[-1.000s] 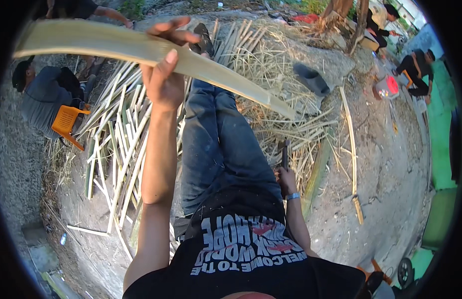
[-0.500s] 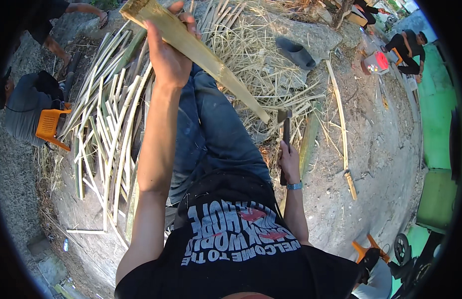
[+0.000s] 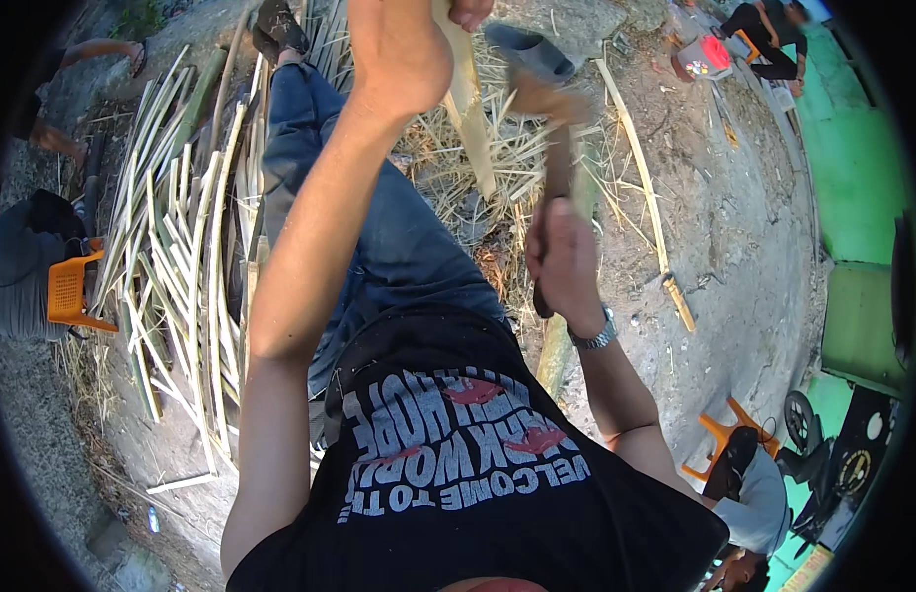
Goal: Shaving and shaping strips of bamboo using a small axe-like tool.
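My left hand [image 3: 404,49] is at the top edge, closed around a split bamboo piece [image 3: 465,113]. Its fingertips show on the far side, and the top of the piece is cut off by the frame. The narrow lower end points down over a heap of shavings. My right hand [image 3: 567,259] grips the dark handle of a hatchet [image 3: 558,163] to the right of the bamboo. Motion smears the hatchet's head, which stands apart from the bamboo. My legs in jeans stretch out below the left forearm.
Many pale bamboo strips [image 3: 196,232] lie on the left. A grey clog [image 3: 530,51] sits beyond the shavings [image 3: 428,158]. One long strip [image 3: 631,138] lies to the right. People sit or stand around, near orange chairs [image 3: 75,286] and a red-lidded bucket [image 3: 703,61].
My left hand has risen toward the top edge and shifted right with the bamboo piece, which is now steeper. My right hand has lifted the hatchet, its head now blurred.
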Available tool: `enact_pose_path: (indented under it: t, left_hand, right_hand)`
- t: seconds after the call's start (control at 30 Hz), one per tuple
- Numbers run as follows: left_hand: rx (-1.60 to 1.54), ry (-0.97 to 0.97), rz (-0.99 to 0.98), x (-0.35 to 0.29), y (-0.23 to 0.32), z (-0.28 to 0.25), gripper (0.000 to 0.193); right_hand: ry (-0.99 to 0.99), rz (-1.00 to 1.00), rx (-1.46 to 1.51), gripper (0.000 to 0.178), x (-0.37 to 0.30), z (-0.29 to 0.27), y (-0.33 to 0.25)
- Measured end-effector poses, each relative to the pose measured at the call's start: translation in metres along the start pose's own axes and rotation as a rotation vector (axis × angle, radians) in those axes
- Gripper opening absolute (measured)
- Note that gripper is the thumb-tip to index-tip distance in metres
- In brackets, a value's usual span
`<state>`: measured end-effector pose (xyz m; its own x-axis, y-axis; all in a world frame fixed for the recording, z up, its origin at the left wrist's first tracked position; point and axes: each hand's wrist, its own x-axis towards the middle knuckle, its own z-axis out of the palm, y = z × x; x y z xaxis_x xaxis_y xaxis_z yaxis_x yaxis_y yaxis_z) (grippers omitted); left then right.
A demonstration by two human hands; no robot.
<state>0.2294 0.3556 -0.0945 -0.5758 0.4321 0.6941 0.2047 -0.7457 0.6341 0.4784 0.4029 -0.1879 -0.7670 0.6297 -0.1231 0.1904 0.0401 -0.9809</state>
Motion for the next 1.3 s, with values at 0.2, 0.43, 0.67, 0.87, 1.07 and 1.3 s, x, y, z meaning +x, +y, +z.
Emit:
enact_pose_path:
  t: [0.2, 0.43, 0.67, 0.87, 1.07, 1.3]
  left_hand:
    - [-0.033, 0.071, -0.051, -0.008, -0.001, 0.021, 0.071]
    - [-0.054, -0.032, -0.117, 0.006, 0.019, 0.019, 0.082]
    - [0.050, 0.022, -0.088, -0.002, 0.003, 0.014, 0.083]
    - [0.058, -0.103, -0.023, 0.000, 0.000, 0.000, 0.082]
    - [0.023, -0.002, -0.087, -0.002, 0.006, 0.025, 0.084]
    - [0.148, 0.086, -0.091, 0.003, 0.004, 0.010, 0.090]
  right_hand:
    - [-0.026, 0.625, 0.159, 0.050, -0.012, -0.021, 0.082]
    - [0.156, -0.150, 0.481, 0.065, -0.025, -0.007, -0.001]
    - [-0.073, 0.297, 0.306, 0.053, -0.023, -0.001, 0.052]
    - [0.093, 0.195, 0.316, 0.056, -0.022, -0.013, 0.004]
    - [0.159, -0.259, 0.329, 0.057, -0.037, 0.002, 0.039]
    - [0.024, 0.390, 0.341, 0.053, -0.021, -0.010, 0.010]
